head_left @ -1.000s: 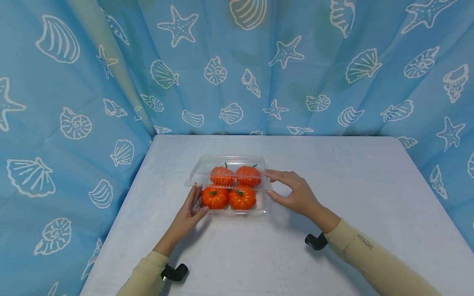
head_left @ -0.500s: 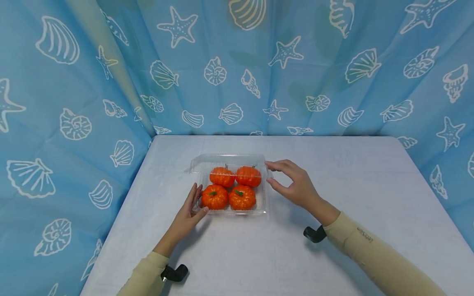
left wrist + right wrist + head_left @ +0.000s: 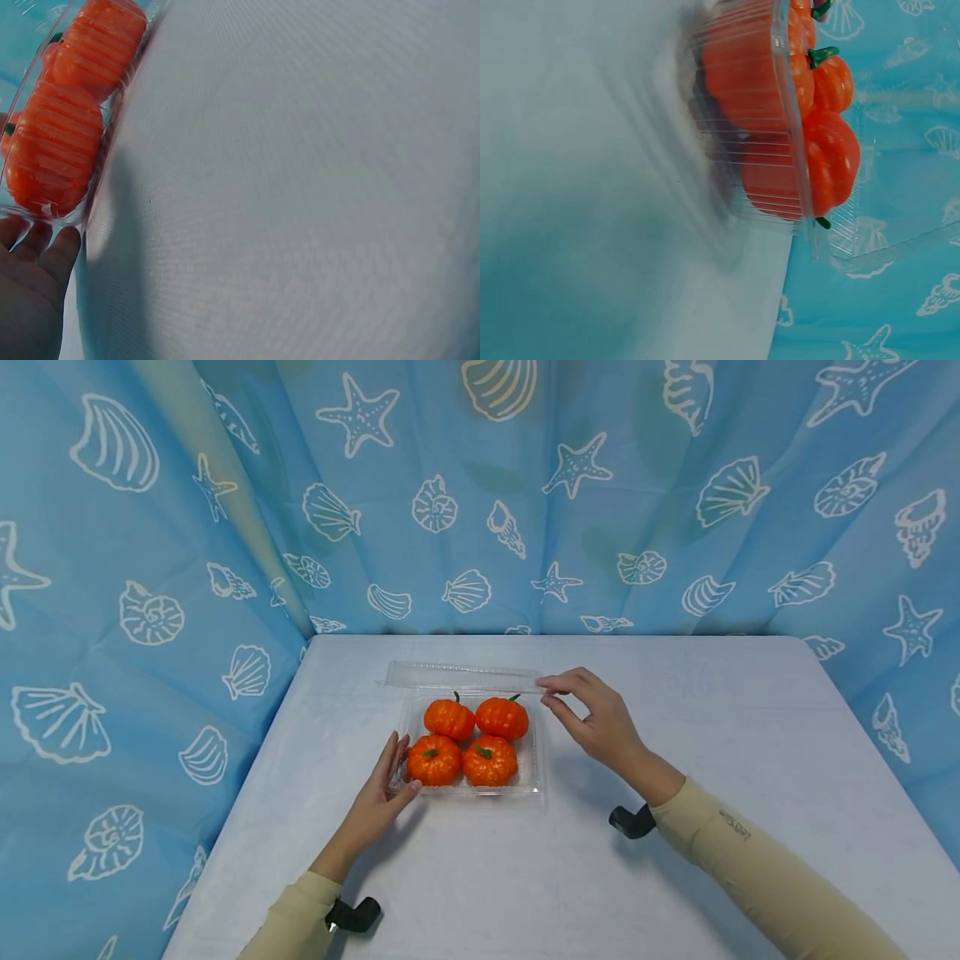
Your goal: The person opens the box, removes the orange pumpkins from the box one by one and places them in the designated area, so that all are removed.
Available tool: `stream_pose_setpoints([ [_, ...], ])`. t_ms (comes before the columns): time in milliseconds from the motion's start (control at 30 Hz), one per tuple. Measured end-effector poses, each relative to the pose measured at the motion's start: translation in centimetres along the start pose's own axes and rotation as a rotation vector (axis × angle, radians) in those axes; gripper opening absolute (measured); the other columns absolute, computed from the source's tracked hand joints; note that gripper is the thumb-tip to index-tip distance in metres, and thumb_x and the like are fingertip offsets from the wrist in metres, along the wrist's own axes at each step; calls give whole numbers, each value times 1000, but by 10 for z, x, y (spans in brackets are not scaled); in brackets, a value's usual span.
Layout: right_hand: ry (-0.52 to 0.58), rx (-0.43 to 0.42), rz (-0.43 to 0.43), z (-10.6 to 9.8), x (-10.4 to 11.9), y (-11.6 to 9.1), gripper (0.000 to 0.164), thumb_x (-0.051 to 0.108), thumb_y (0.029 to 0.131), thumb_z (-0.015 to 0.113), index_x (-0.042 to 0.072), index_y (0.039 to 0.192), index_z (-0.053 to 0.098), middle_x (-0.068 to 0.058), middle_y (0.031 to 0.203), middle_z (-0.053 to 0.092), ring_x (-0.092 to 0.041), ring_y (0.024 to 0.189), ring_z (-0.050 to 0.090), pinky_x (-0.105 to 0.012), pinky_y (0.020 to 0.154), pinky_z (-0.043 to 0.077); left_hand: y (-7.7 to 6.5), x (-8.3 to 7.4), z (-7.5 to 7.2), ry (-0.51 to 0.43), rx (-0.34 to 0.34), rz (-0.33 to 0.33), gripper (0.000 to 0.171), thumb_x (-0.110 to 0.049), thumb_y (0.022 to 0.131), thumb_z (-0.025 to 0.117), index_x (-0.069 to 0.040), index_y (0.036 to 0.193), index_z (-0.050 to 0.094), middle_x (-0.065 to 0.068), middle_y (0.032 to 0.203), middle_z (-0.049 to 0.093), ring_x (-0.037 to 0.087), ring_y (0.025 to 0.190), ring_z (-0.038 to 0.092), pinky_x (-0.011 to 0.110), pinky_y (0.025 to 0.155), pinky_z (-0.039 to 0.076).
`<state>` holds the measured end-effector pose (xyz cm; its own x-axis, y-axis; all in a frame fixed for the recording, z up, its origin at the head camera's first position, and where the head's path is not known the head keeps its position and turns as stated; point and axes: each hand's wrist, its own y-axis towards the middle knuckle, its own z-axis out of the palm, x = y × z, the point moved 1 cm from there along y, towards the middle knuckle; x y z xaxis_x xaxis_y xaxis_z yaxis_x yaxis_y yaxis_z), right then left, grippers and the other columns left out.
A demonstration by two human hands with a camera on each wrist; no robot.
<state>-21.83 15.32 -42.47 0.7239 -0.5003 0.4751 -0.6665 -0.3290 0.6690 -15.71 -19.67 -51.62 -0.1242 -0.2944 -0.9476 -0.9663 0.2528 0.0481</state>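
Observation:
Several small orange toy pumpkins (image 3: 436, 760) with green stems sit inside a clear plastic clamshell container (image 3: 531, 774) on the white table. Its hinged lid (image 3: 461, 677) stands raised along the back. My left hand (image 3: 375, 802) touches the container's left end, thumb at the front corner; its fingertips (image 3: 66, 241) rest against the lower wall in the left wrist view. My right hand (image 3: 600, 722) pinches the lid's right edge between thumb and fingers. The right wrist view shows the container's ribbed side (image 3: 769, 180) and the pumpkins, with the right hand out of sight.
The white-covered table (image 3: 712, 718) extends round the container on all sides. Behind and to the left hangs a blue curtain (image 3: 480, 527) printed with white shells and starfish. Dark wrist cameras (image 3: 632, 821) stick out from under both sleeves.
The right hand has moved up and away with the lid's edge, swinging the lid back off the pumpkins. The left hand and the container have stayed in place.

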Motion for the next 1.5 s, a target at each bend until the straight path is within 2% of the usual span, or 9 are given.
stream_pose_setpoints([
  [100,-8,-14,-17,0,0,3,29,1,89,76,13,116,73,-3,104,69,-18,97,65,-18,88,52,0,1,0,-12,4,1,88,-15,100,66,-9,164,6,12,169,19,34,153,22,52,111,37],
  [167,-11,-27,-29,0,-1,5,28,0,89,76,13,114,74,-3,102,69,-19,95,65,-15,88,51,0,2,0,-16,5,5,89,-15,100,66,-9,164,6,12,169,19,35,153,22,53,111,37],
  [300,-20,-48,-46,0,-3,8,28,0,89,77,14,113,75,-3,101,68,-19,94,65,-19,85,54,0,3,0,-24,5,11,88,-14,100,66,-9,164,5,13,169,18,35,153,21,53,113,35],
  [467,-23,-40,-32,1,-7,10,33,4,90,76,14,121,73,-3,106,69,-19,98,65,-24,86,56,-1,2,0,-22,6,11,88,-14,101,65,-9,164,4,13,169,17,35,153,20,52,114,33],
  [733,-45,-44,-3,7,-16,18,47,2,92,74,16,136,64,-8,113,66,-21,97,65,-41,83,60,-1,2,0,-10,4,8,88,-14,101,66,-9,164,5,12,169,18,36,153,21,51,113,34],
  [933,-85,-72,-16,9,-25,28,54,0,95,69,19,144,56,-10,109,63,-23,95,66,-40,83,60,-2,2,1,-1,-5,19,88,-14,100,66,-7,164,6,13,168,20,37,152,23,52,114,32],
  [1133,-117,-84,4,13,-33,37,55,-1,96,68,18,145,54,-11,105,64,-25,89,67,-40,77,60,-2,4,1,4,-9,18,89,-16,100,67,-7,164,6,13,168,21,37,152,24,52,115,31],
  [1400,-122,-57,54,17,-40,48,67,3,97,67,21,156,42,-11,105,66,-26,87,71,-42,72,60,-3,2,1,34,-24,8,89,-17,100,68,-7,164,7,12,168,22,36,152,26,52,116,29],
  [1500,-110,-35,77,18,-45,49,72,3,97,67,21,160,36,-12,106,65,-26,87,71,-43,76,60,-3,1,2,43,-25,10,89,-17,100,68,-6,164,7,12,168,22,35,152,25,52,118,27],
])
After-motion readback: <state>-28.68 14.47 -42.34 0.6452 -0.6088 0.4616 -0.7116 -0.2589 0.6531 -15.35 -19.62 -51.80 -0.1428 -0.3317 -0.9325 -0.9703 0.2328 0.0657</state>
